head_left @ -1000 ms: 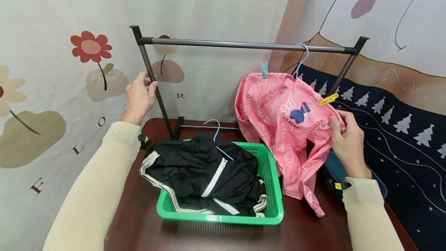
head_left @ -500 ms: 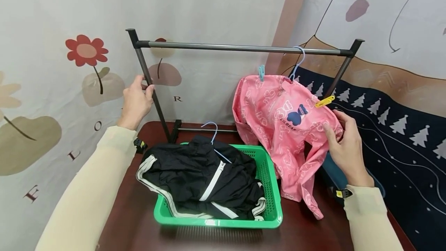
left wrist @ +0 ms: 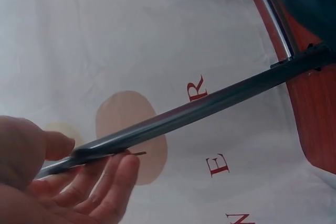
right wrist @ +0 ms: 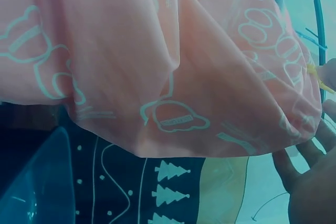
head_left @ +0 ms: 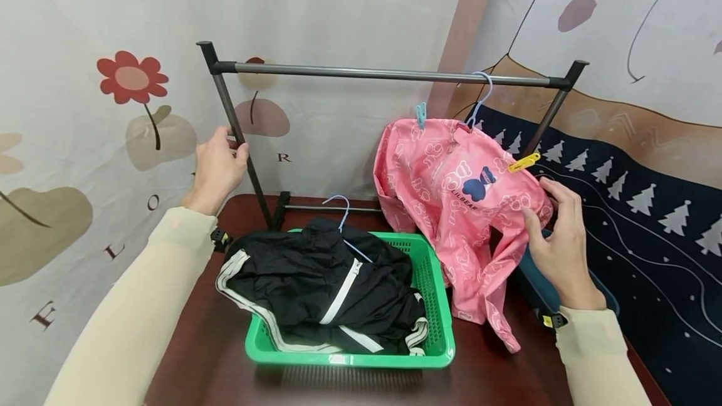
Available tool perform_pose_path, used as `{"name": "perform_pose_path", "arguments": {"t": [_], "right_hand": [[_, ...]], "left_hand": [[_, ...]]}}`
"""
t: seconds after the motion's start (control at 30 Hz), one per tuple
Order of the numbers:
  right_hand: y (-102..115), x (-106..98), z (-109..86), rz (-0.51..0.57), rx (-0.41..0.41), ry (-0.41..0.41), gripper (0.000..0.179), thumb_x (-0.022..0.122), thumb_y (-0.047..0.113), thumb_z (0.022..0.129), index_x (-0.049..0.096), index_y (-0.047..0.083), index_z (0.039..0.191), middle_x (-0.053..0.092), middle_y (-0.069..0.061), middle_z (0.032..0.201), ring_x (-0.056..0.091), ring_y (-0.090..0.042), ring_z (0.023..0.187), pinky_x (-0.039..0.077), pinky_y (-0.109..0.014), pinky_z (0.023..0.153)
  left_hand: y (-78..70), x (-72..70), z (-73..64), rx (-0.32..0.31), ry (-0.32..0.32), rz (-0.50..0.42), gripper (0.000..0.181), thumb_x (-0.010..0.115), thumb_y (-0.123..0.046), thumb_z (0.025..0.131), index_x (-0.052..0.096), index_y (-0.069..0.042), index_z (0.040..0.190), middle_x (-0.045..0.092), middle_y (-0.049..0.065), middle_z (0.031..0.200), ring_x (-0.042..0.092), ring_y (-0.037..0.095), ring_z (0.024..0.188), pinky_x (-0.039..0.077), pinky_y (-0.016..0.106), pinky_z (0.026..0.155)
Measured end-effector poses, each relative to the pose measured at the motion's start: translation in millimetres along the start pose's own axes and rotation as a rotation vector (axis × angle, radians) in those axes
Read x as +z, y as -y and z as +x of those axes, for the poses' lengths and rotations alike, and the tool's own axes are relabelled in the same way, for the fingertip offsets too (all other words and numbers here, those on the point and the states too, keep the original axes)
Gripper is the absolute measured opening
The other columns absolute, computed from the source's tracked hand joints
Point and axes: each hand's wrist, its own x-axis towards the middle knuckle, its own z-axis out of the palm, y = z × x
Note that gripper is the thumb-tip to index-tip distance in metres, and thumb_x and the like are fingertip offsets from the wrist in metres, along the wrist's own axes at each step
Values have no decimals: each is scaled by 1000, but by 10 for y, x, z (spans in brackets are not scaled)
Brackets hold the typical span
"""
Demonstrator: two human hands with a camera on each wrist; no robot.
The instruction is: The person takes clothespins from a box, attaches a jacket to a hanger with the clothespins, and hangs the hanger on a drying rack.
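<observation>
With the left hand [head_left: 217, 166] curled round the rack post [head_left: 255, 179] left of centre, the right hand [head_left: 559, 246], fingers apart at the pink jacket [head_left: 459, 205] right of centre, should smooth gently, sparing the yellow clip [head_left: 524, 162].

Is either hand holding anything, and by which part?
The left hand holds the rack by its left upright. The right hand is at the pink jacket; whether it grips the sleeve cannot be told.

The head view faces forward and down; nearer, the left wrist's shares the rack [head_left: 361, 72], the right's the pink jacket [head_left: 431, 183].
</observation>
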Motion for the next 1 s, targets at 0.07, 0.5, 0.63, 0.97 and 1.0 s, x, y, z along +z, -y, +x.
{"name": "perform_pose_path", "arguments": {"t": [0.07, 0.5, 0.63, 0.97, 1.0], "right_hand": [[20, -3, -6, 1, -22, -8, 65, 76, 3, 107, 53, 1, 167, 55, -27, 170, 46, -1, 157, 36, -9, 130], [122, 26, -106, -16, -79, -23, 52, 73, 0, 105, 60, -11, 154, 55, -28, 172, 51, -47, 163, 32, -15, 137], [136, 51, -129, -21, -115, -36, 49, 71, 1, 105, 62, -12, 152, 56, -31, 170, 48, -50, 166, 31, -21, 140], [223, 149, -201, 1, -205, -29, 45, 71, 6, 106, 68, -10, 148, 64, -34, 159, 57, -51, 149, 36, -19, 137], [233, 165, -212, 10, -213, -21, 45, 71, 5, 105, 68, -10, 147, 65, -34, 158, 58, -50, 147, 36, -19, 138]], "left_hand": [[16, -9, -32, 1, 31, 14, 51, 57, -23, 122, 51, 6, 162, 73, 36, 146, 74, 55, 123, 62, 67, 98], [67, -16, -440, 1, 91, 74, 72, 56, -31, 121, 30, 8, 176, 46, 40, 168, 55, 61, 143, 50, 76, 113], [107, 14, -585, 32, 97, 101, 69, 57, -32, 121, 37, 9, 173, 48, 42, 165, 57, 62, 140, 51, 76, 110], [150, 121, -904, 127, 260, 146, 52, 62, -35, 122, 61, 2, 158, 62, 34, 151, 66, 54, 130, 55, 72, 105], [156, 128, -934, 142, 281, 151, 51, 63, -35, 122, 63, 2, 157, 64, 33, 149, 66, 54, 130, 55, 72, 106]]}}
